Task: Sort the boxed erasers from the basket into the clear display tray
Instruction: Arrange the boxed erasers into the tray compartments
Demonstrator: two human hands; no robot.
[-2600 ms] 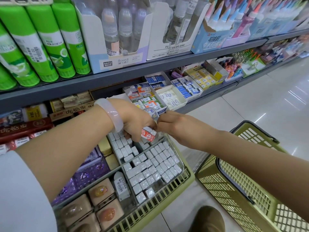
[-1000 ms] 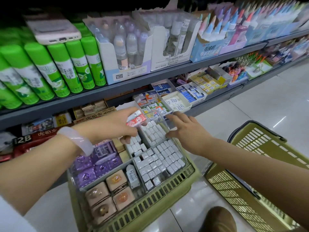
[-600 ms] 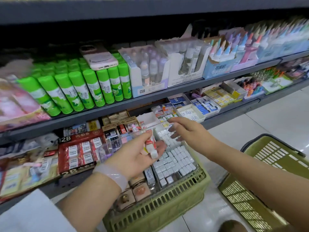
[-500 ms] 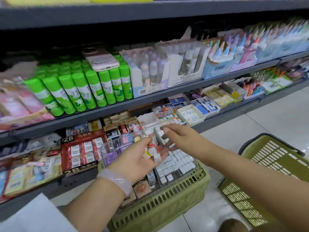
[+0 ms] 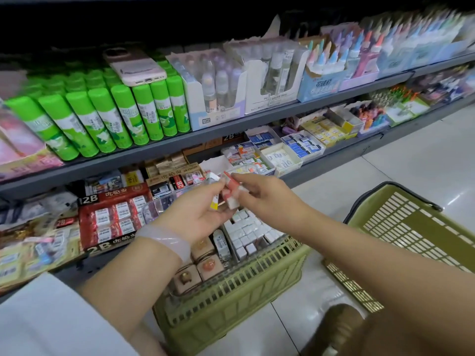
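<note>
Red-and-white boxed erasers [image 5: 229, 196] sit bunched between both hands above the clear plastic display tray [image 5: 253, 233]. The left hand [image 5: 195, 217] cups them, palm up with fingers curled round the bundle, while the right hand [image 5: 259, 192] pinches the top one. Several small boxes held loosely at once could slip, I judge, and drop among the white eraser blocks [image 5: 246, 228] or through to the olive-green slatted plastic basket [image 5: 231, 291] that carries the tray. The frame is blurred with motion, so the exact count is unclear. A second olive basket [image 5: 411, 232] stands on the glossy white tiled floor [image 5: 411, 160]. Grey metal shelves [image 5: 231, 127] hold green glue sticks [image 5: 123, 116], with a pink phone [image 5: 135, 66] lying on them.
</note>
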